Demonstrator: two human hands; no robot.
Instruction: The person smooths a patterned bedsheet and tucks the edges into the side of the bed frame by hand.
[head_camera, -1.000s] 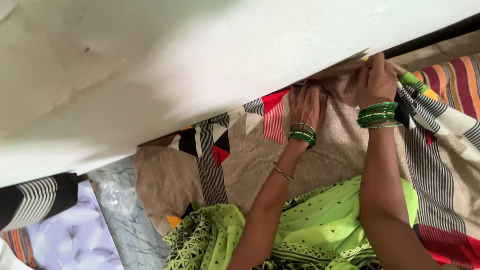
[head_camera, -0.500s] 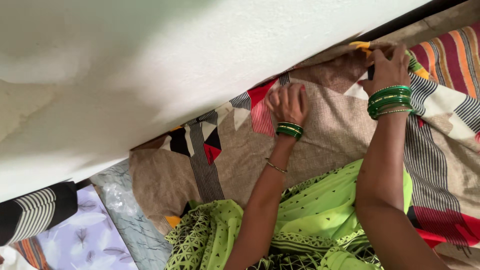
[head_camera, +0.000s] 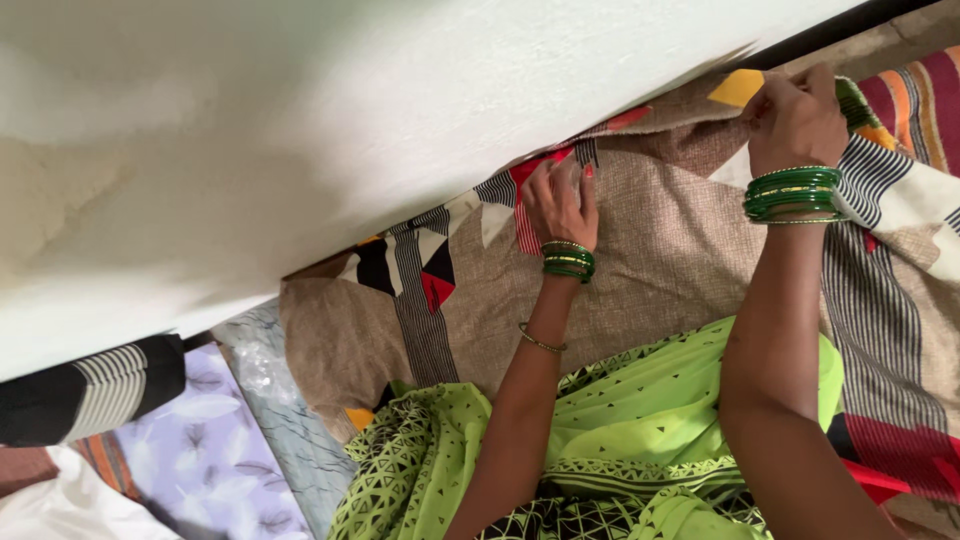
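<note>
Both hands tucking cloth against the wall
Left hand (head_camera: 560, 200) and right hand (head_camera: 795, 115) pinch the brown patterned woven bedsheet (head_camera: 660, 260) at twelve o'clock — best kept taut, pushed evenly beneath the white wall (head_camera: 350, 120).

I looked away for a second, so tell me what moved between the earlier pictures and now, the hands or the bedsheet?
The left hand slid left along the wall edge, now closed on the patterned bedsheet near its red patch. The right hand stayed up at the wall, still gripping the sheet's edge, where a yellow patch now shows. The green garment stays draped below.
</note>
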